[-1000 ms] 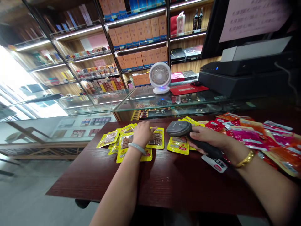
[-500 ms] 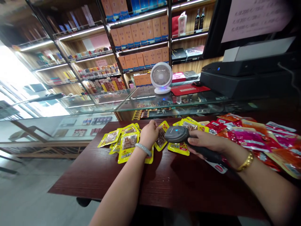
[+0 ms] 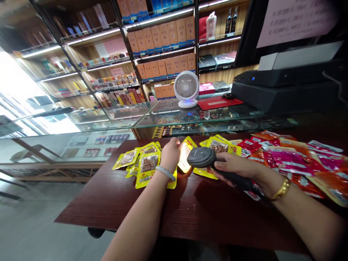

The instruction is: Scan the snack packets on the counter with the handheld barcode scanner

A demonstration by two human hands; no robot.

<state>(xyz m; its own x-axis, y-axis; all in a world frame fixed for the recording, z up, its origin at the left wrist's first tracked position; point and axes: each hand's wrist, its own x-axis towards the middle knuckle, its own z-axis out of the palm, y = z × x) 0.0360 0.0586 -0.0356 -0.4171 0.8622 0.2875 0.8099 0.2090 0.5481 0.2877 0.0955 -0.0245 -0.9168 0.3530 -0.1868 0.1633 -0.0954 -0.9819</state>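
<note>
A black handheld barcode scanner (image 3: 201, 157) is gripped in my right hand (image 3: 236, 166), its head pointing left. Bright light from it falls on a yellow snack packet (image 3: 186, 155). My left hand (image 3: 171, 152), with a pale bangle at the wrist, holds that packet by its left edge, fingers closed and partly hidden. Left of this hand lies a pile of yellow snack packets (image 3: 149, 164) on the dark wooden table (image 3: 114, 203). More yellow packets (image 3: 219, 145) lie behind and beneath the scanner.
Red, pink and orange packets (image 3: 289, 159) are heaped on the table's right side. Behind stands a glass display counter (image 3: 146, 119) carrying a white fan (image 3: 186, 88) and a red mat (image 3: 219, 103). Black equipment (image 3: 280, 90) stands at the right. Stocked shelves (image 3: 163, 52) line the wall.
The scanner's light now shines on the packet at my left hand, which was unlit before. The scanner head has shifted slightly left and down, and its blue indicator no longer shows.
</note>
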